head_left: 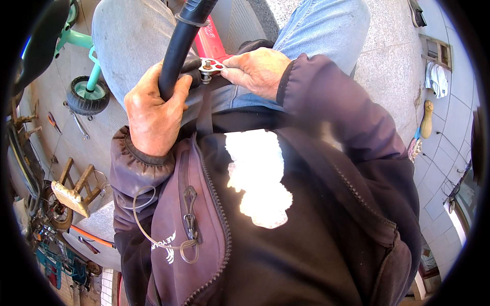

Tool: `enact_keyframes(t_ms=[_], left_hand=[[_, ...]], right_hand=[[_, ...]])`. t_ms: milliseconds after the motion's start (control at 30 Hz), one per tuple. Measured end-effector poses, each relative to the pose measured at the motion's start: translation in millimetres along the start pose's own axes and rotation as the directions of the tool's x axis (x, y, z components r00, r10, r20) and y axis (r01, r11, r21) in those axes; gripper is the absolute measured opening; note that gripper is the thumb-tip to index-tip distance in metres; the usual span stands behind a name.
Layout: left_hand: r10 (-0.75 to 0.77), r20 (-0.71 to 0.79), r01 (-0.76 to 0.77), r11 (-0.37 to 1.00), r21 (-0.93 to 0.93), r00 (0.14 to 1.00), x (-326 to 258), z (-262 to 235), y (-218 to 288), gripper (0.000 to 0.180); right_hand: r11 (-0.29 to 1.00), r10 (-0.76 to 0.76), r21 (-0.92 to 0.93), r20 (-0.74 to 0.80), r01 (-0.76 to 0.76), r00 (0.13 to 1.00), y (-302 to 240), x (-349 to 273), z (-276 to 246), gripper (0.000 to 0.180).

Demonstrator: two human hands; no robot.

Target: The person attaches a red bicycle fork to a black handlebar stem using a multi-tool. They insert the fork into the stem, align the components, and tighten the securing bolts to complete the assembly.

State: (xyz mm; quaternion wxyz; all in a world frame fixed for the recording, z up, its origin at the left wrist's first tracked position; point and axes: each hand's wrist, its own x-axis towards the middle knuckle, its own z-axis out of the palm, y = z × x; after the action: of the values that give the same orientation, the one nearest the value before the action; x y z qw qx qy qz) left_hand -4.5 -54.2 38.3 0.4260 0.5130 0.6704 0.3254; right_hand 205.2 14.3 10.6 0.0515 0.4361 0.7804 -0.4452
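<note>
My left hand (pixel 155 112) is closed around the lower end of a thick black tube (pixel 178 56), which slants up between my knees. Close to its thumb sits a small silver metal plate (pixel 211 66) with holes and a bolt (pixel 207 64) standing through it. The thumb and fingers of my right hand (pixel 260 71) pinch the right edge of this plate. Behind the plate runs a red frame piece (pixel 210 41) with pale lettering. Dark rounded parts lie on both sides of it, partly hidden by my hands.
To the left stands a mint-green frame (pixel 94 71) with a small black-tyred wheel (pixel 88 95). A wrench (pixel 79 124) and a screwdriver (pixel 54 123) lie on the floor nearby. Lower left are a small wooden stool (pixel 71 196) and an orange hose (pixel 92 235). White cloth (pixel 436 80) hangs at the right.
</note>
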Motion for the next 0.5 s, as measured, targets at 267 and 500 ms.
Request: enact_keyframes(t_ms=[267,500], left_hand=[[-0.025,-0.007,0.025,0.999,-0.029,1.000,0,1,-1,0.032],[-0.006,-0.038,0.004,0.999,-0.043,0.999,1,3,1,0.024]], right_hand=[[0.972,0.086,-0.210,-0.114,-0.108,0.990,-18,-5,9,0.028],[0.935,-0.174,-0.355,-0.465,-0.003,0.868,3,-5,40,0.044]])
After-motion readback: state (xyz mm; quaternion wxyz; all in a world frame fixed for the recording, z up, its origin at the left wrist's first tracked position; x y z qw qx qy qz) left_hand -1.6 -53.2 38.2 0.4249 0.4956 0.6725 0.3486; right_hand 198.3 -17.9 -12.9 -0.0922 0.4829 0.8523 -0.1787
